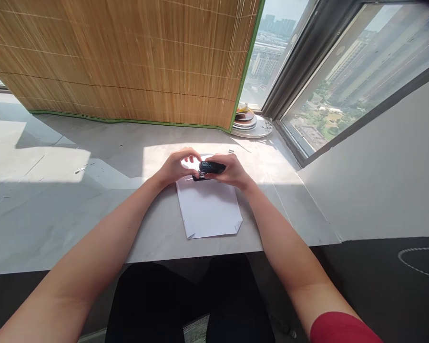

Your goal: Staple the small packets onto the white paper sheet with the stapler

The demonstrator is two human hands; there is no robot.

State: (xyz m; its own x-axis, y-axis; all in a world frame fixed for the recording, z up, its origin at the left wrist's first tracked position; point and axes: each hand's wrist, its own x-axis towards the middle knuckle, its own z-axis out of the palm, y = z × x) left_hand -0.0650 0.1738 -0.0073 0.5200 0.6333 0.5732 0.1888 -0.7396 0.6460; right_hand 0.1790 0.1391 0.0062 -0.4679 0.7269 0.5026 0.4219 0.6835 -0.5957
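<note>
A small black stapler point(210, 169) is held over the far edge of a white folded sheet of paper point(209, 209) that lies on the pale stone sill point(57, 209). My right hand point(232, 172) grips the stapler from the right side. My left hand point(177, 166) meets it from the left, its fingertips curled at the stapler's front end. The near corners of the paper are folded in.
A bamboo blind point(128, 62) with green edging hangs down to the sill behind. A stack of plates point(248, 123) sits in the window corner at the back right. A white wall panel point(379, 176) rises on the right. My dark-trousered legs point(189, 305) are below the sill edge.
</note>
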